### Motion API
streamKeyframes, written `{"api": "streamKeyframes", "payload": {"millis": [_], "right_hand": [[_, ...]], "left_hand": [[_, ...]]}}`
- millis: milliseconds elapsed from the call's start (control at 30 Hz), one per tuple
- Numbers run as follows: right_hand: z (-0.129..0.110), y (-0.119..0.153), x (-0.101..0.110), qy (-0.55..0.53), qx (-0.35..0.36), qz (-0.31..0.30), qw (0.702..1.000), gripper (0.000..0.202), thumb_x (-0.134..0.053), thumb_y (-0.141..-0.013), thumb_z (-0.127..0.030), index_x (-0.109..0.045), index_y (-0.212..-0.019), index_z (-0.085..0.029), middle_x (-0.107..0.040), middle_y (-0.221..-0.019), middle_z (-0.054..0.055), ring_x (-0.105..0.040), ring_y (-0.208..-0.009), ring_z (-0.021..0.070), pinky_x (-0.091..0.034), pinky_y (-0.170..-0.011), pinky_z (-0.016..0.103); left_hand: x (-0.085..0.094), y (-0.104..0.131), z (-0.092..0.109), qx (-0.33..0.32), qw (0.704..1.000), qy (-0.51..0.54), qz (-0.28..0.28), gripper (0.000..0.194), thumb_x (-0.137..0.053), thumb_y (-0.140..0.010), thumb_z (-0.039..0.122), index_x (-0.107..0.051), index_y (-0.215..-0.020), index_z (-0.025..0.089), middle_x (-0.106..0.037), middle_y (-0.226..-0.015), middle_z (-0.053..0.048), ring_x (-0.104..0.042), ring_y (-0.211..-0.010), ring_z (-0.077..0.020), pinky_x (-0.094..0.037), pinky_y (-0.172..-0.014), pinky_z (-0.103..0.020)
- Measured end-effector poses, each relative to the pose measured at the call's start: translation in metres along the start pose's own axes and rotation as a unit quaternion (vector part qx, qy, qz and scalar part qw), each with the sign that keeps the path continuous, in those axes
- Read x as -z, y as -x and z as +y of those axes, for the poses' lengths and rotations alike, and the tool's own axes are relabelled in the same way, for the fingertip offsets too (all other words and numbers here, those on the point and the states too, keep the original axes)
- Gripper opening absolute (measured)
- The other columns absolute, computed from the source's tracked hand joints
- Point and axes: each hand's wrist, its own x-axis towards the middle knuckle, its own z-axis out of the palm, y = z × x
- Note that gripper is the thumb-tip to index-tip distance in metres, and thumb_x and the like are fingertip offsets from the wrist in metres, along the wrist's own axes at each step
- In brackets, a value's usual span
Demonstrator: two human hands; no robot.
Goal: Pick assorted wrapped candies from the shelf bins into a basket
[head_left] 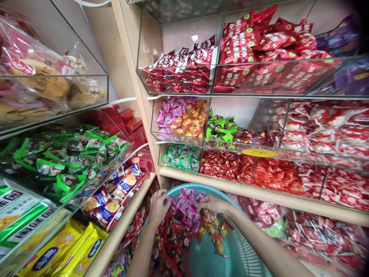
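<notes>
A teal plastic basket point(236, 246) stands low in front of me, holding wrapped candies. Pink-purple wrapped candies point(186, 207) lie heaped at its far side, between my two hands. My right hand point(215, 206) reaches in from the right, its fingers closed on the edge of this pink heap. On the heap's left side, by the basket's far rim, my left hand point(159, 207) has curled fingers; what they hold is hidden. Dark red wrapped candies point(170, 242) fill the basket's left part. A few yellow-gold wrapped candies point(218, 244) lie below my right hand.
Clear-fronted bins with pink and gold candies point(184, 117), red candies point(220, 163) and red packets point(239, 50) line the shelves ahead. Green-wrapped snacks point(69, 154) and yellow packs point(66, 250) sit at left. A wooden shelf edge point(276, 202) runs just above the basket's right side.
</notes>
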Motion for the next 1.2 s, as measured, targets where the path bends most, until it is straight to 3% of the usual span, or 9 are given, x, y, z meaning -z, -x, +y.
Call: {"api": "streamKeyframes", "payload": {"millis": [133, 233, 333, 467, 633, 767, 1000, 1133, 1200], "right_hand": [[0.004, -0.003, 0.001, 0.003, 0.004, -0.005, 1.000, 0.040, -0.054, -0.078, -0.055, -0.062, -0.075, -0.016, -0.056, -0.045, -0.004, -0.048, -0.038, 0.0068, -0.033, -0.036, 0.015], [0.007, -0.006, 0.001, 0.002, 0.004, -0.008, 1.000, 0.040, -0.054, -0.078, -0.055, -0.062, -0.077, -0.016, -0.056, -0.046, -0.004, -0.046, -0.038, 0.0068, -0.034, -0.036, 0.016], [0.007, -0.007, 0.001, 0.002, -0.001, -0.005, 1.000, 0.040, -0.054, -0.078, -0.055, -0.062, -0.076, -0.016, -0.055, -0.045, -0.005, -0.045, -0.037, 0.0062, -0.034, -0.037, 0.015], [0.005, -0.005, -0.001, 0.004, 0.000, 0.004, 1.000, 0.039, -0.054, -0.078, -0.054, -0.061, -0.074, -0.016, -0.055, -0.045, -0.004, -0.046, -0.037, 0.0060, -0.032, -0.036, 0.015], [0.002, -0.003, -0.002, 0.002, -0.003, 0.006, 1.000, 0.037, -0.055, -0.078, -0.051, -0.055, -0.065, -0.017, -0.054, -0.043, -0.005, -0.046, -0.037, 0.0062, -0.032, -0.035, 0.015], [0.005, -0.006, -0.002, -0.005, 0.002, -0.004, 1.000, 0.034, -0.054, -0.079, -0.049, -0.057, -0.068, -0.017, -0.054, -0.043, -0.005, -0.046, -0.036, 0.0060, -0.033, -0.035, 0.015], [0.008, -0.008, -0.001, -0.012, 0.010, -0.003, 1.000, 0.035, -0.055, -0.078, -0.050, -0.060, -0.072, -0.016, -0.054, -0.042, -0.005, -0.046, -0.034, 0.0058, -0.031, -0.033, 0.015], [0.004, -0.008, -0.003, 0.000, 0.010, 0.008, 1.000, 0.036, -0.055, -0.078, -0.050, -0.060, -0.069, -0.016, -0.053, -0.041, -0.005, -0.045, -0.034, 0.0064, -0.029, -0.032, 0.015], [0.003, -0.010, -0.005, 0.007, 0.012, 0.008, 1.000, 0.035, -0.054, -0.078, -0.049, -0.060, -0.069, -0.016, -0.053, -0.041, -0.005, -0.042, -0.032, 0.0060, -0.030, -0.032, 0.016]], "left_hand": [[0.008, -0.004, 0.003, 0.033, 0.992, 0.067, 0.099, 0.019, -0.044, -0.082, 0.029, -0.058, -0.073, 0.020, -0.060, -0.099, -0.004, -0.052, -0.097, -0.0161, -0.040, -0.089, -0.030], [0.013, -0.005, 0.009, 0.063, 0.980, 0.119, 0.144, 0.017, -0.042, -0.081, 0.027, -0.051, -0.067, 0.020, -0.054, -0.074, 0.000, -0.051, -0.073, -0.0114, -0.042, -0.072, -0.023], [0.011, -0.004, 0.015, 0.074, 0.979, 0.184, 0.050, 0.019, -0.043, -0.079, 0.029, -0.044, -0.062, 0.020, -0.038, -0.053, 0.006, -0.039, -0.051, -0.0072, -0.033, -0.050, -0.019], [0.002, 0.000, 0.022, 0.054, 0.967, 0.226, -0.104, 0.019, -0.046, -0.071, 0.024, -0.037, -0.055, 0.020, -0.033, -0.048, 0.009, -0.039, -0.045, -0.0048, -0.026, -0.045, -0.018], [-0.003, 0.004, 0.026, 0.148, 0.945, 0.233, -0.173, 0.024, -0.044, -0.072, 0.028, -0.026, -0.058, 0.023, -0.029, -0.041, 0.011, -0.048, -0.034, -0.0078, -0.017, -0.035, -0.017], [-0.004, 0.005, 0.029, 0.124, 0.971, 0.152, -0.139, 0.027, -0.045, -0.074, 0.029, -0.028, -0.054, 0.021, -0.036, -0.039, 0.009, -0.050, -0.038, -0.0074, -0.021, -0.039, -0.017], [0.009, 0.001, 0.041, 0.080, 0.993, 0.030, -0.081, 0.051, -0.034, -0.083, 0.055, -0.040, -0.047, 0.019, -0.048, -0.042, 0.001, -0.053, -0.047, -0.0105, -0.028, -0.048, -0.021], [0.020, -0.020, 0.036, 0.079, 0.995, -0.050, 0.025, 0.043, -0.030, -0.088, 0.045, -0.054, -0.062, 0.019, -0.061, -0.065, -0.003, -0.059, -0.064, -0.0129, -0.035, -0.059, -0.022], [0.019, -0.032, 0.031, 0.049, 0.995, -0.073, 0.046, 0.037, -0.031, -0.088, 0.038, -0.059, -0.076, 0.019, -0.065, -0.085, -0.006, -0.060, -0.082, -0.0151, -0.039, -0.072, -0.023]]}}
